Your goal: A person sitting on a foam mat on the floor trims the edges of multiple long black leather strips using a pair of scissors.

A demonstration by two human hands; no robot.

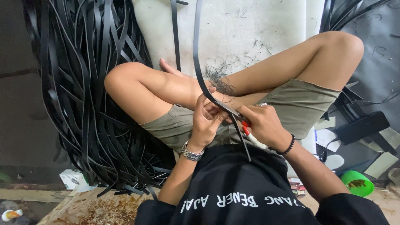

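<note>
While the person sits cross-legged at the centre of the frame, both hands meet over the lap on one long black strip (199,62), a flat, glossy band that curves up from the hands to the top edge. The left hand (207,120), with a metal watch (191,153) at its wrist, has its fingers closed around the strip, pinching it. The right hand (266,125), with a dark bead bracelet (288,146), is clenched on a small cutter with a red and white handle (246,130) that touches the strip; its blade is too small to make out.

As for packages, one small white carton (71,178) with green marks lies at the lower left, beside the foot of a big heap of black strips (87,83) that fills the left half, too tangled to count. At the lower right sits one bright green round lid or cup (357,182), and near it one flat black rectangular case (361,127) and a few pale paper scraps (381,165). Behind the knees lies a pale, scuffed mat (258,25), strewn with thin dark curly shavings.
</note>
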